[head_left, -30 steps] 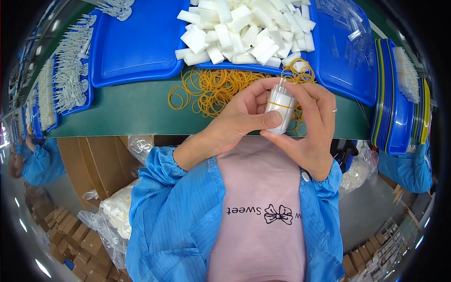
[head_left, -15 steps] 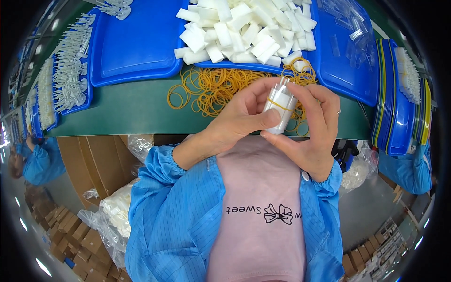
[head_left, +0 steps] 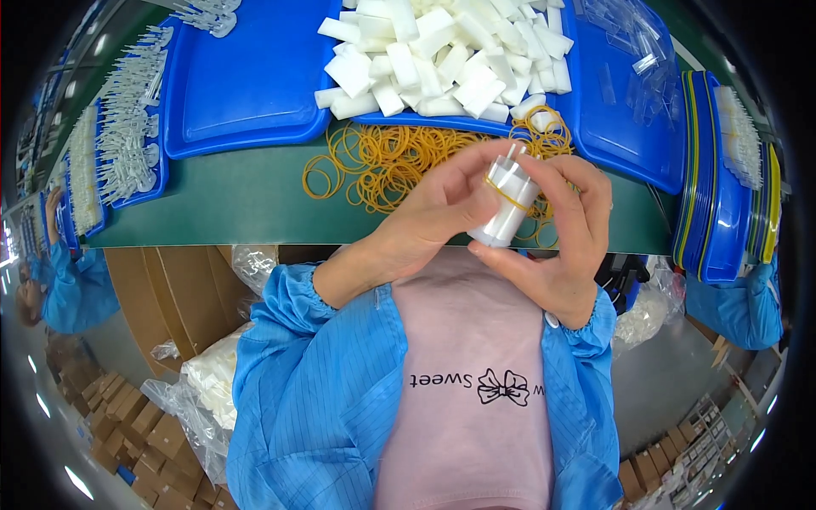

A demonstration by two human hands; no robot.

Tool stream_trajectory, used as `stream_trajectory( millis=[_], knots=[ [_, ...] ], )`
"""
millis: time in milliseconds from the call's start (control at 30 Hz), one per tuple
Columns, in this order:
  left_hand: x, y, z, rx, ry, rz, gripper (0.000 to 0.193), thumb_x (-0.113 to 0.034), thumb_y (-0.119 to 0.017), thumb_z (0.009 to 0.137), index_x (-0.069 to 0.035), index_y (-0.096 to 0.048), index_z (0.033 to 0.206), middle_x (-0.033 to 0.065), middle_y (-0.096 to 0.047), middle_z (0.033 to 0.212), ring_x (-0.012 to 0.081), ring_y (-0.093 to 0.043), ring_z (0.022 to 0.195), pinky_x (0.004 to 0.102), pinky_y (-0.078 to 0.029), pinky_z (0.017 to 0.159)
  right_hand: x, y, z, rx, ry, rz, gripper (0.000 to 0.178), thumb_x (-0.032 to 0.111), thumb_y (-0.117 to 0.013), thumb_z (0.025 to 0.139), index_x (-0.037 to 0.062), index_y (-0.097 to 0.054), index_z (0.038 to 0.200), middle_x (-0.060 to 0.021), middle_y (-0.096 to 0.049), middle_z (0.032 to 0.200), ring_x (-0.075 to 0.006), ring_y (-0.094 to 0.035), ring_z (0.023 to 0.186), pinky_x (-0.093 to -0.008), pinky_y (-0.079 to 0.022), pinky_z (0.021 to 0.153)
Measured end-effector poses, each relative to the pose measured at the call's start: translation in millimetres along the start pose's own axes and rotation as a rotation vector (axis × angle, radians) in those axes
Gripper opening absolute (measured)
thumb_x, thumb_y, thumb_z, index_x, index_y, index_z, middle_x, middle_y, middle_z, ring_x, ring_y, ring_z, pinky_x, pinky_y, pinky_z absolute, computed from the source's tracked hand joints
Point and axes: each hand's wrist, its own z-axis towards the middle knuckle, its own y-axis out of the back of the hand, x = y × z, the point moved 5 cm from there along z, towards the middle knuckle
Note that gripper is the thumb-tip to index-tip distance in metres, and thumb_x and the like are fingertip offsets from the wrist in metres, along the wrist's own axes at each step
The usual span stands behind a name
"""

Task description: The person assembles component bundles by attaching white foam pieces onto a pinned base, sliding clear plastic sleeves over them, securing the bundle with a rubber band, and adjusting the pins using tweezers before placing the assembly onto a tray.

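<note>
Head view: both my hands are raised over the table edge (head_left: pixel 255 217). Left hand (head_left: pixel 429 225) and right hand (head_left: pixel 565 234) pinch 1 white bundle (head_left: pixel 507 208) with a yellow rubber band (head_left: pixel 507 196) round it.

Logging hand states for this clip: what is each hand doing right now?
Left hand: closed on the small white cylindrical bundle bound by a yellow rubber band.
Right hand: closed on the same bundle.

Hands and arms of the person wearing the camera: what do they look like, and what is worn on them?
Both hands, left hand and right hand, are bare, with no gloves and no rings that I can make out. Each forearm is covered by a light blue sleeve with fine darker pinstripes, gathered into an elastic cuff at the wrist. The sleeves look like thin, smooth work-coat fabric.
</note>
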Motion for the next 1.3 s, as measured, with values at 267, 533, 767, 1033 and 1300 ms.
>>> stream_trajectory(
  millis=[267,533,767,1033,1300],
  knots=[
    [-4.0,-6.6,5.0,0.074,0.155,-0.044,0.072,-0.039,-0.068,0.080,-0.004,-0.034,0.133,0.0092,-0.054,0.117,0.0180,-0.053,0.110,0.0319,-0.044,0.092,-5.2,6.6,3.9,-0.044,0.026,0.099,0.088,0.039,-0.082,0.056,-0.0015,-0.047,0.126,-0.0158,-0.046,0.119,-0.0292,-0.045,0.114,-0.0384,-0.039,0.094],
    [0.8,-16.3,2.0,0.291,0.149,0.026,0.058,-0.012,-0.074,0.073,-0.002,-0.045,0.122,0.0065,-0.056,0.113,0.0152,-0.053,0.106,0.0294,-0.040,0.093,-42.4,15.7,3.3,0.306,-0.182,0.745,0.071,0.043,-0.074,0.064,0.0006,-0.055,0.117,-0.0149,-0.046,0.126,-0.0269,-0.043,0.119,-0.0386,-0.032,0.099],
    [-32.5,-11.5,-10.8,0.097,-0.193,0.505,0.054,-0.024,-0.067,0.078,0.003,-0.048,0.120,0.0123,-0.057,0.111,0.0200,-0.052,0.108,0.0316,-0.039,0.094,-83.6,155.1,-20.7,-0.342,-0.395,0.570,0.035,0.014,-0.068,0.074,0.0028,-0.060,0.107,-0.0052,-0.055,0.107,-0.0167,-0.054,0.096,-0.0292,-0.042,0.085],
    [-63.4,13.8,-52.4,-0.220,-0.328,0.582,0.035,-0.017,-0.062,0.078,0.005,-0.054,0.104,0.0117,-0.059,0.094,0.0190,-0.057,0.090,0.0313,-0.044,0.085,-237.9,287.8,-81.5,-0.773,-0.600,0.004,0.039,0.023,-0.066,0.083,0.0020,-0.058,0.114,-0.0019,-0.058,0.093,-0.0098,-0.055,0.084,-0.0229,-0.044,0.074],
    [-107.1,57.8,-113.3,-0.664,-0.703,0.601,0.020,-0.007,-0.053,0.086,0.001,-0.053,0.105,0.0080,-0.057,0.087,0.0152,-0.053,0.081,0.0285,-0.043,0.078,-335.3,343.6,-104.5,-0.919,-0.731,-0.381,0.046,0.030,-0.068,0.077,0.0043,-0.057,0.115,-0.0088,-0.061,0.093,-0.0141,-0.060,0.073,-0.0289,-0.047,0.060]
  ],
)
